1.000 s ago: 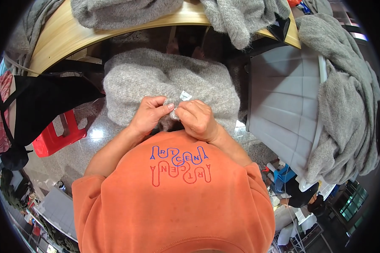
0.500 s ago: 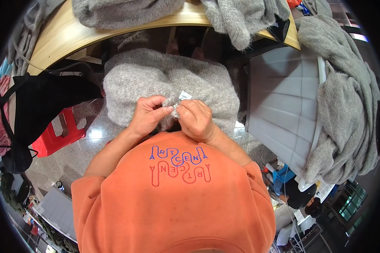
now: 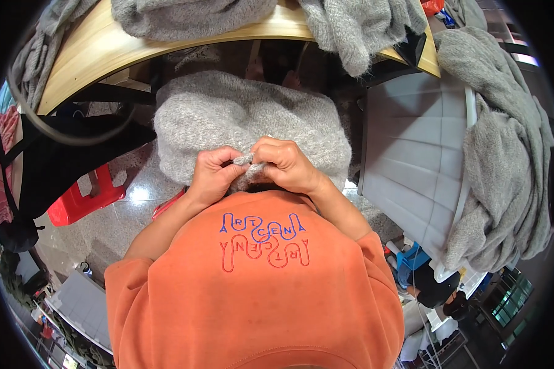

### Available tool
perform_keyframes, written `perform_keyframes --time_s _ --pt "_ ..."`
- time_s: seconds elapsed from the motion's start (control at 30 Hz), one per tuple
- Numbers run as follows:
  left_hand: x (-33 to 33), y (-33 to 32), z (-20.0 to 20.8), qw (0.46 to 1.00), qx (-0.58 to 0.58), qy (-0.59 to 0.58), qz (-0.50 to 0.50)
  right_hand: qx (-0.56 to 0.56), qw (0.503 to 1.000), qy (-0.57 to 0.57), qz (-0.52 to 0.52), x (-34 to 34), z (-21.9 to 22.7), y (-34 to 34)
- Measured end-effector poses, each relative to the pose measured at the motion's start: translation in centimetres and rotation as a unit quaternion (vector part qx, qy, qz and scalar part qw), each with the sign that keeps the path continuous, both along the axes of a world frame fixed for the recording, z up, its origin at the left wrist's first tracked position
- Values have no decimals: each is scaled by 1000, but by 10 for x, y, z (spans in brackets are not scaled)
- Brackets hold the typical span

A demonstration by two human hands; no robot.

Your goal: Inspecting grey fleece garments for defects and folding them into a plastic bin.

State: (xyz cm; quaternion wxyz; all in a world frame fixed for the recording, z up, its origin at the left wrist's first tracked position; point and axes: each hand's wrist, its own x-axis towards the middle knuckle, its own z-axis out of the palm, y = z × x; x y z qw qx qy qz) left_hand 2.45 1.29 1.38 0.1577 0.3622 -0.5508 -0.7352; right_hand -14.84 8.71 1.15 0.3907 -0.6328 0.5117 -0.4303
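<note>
A fuzzy grey knitted garment (image 3: 246, 111) lies bunched across my lap, below the table's front edge. Its near edge is pinched up close to my body. My left hand (image 3: 214, 174) grips this edge between thumb and fingers. Right beside it, my right hand (image 3: 289, 165) holds the same edge, fingers curled over the knit. A short rolled piece of the knit shows between the two hands. Whether a needle or thread is in my fingers, I cannot tell.
More grey knitwear lies on the curved wooden table (image 3: 74, 49) ahead. On the right, a grey plastic bin (image 3: 412, 154) has grey knits (image 3: 505, 154) draped over its rim. A red stool (image 3: 83, 200) and black cloth (image 3: 74, 147) are at left. Behind at right is another person (image 3: 434, 286).
My right hand has shifted its grip, fingers now curled higher over the edge. The white label visible earlier is now hidden by it. My left hand has moved slightly lower.
</note>
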Motion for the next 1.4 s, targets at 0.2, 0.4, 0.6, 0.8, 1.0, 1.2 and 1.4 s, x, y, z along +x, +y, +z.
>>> perform_keyframes --time_s 0.2,0.4,0.6,0.8,1.0,1.2,1.4 --pt "-5 2 7 999 -26 -29 0 302 892 -333 -53 3 8 2" --pt "-5 2 2 988 -150 -28 -8 241 925 -288 -58 4 -1 3" --pt "-4 -1 -3 988 -139 -60 18 116 988 16 -101 17 -5 7" --pt "-10 -2 1 902 -426 -62 1 -9 964 149 -220 30 -4 5" --pt "-19 -5 5 884 -465 -41 -17 -21 957 164 -240 24 -13 -1" --pt "-30 -4 -1 943 -328 -58 16 66 848 -369 -375 0 -1 4" --pt "-25 -18 9 992 -112 -48 24 212 928 9 -306 -18 -32 17"
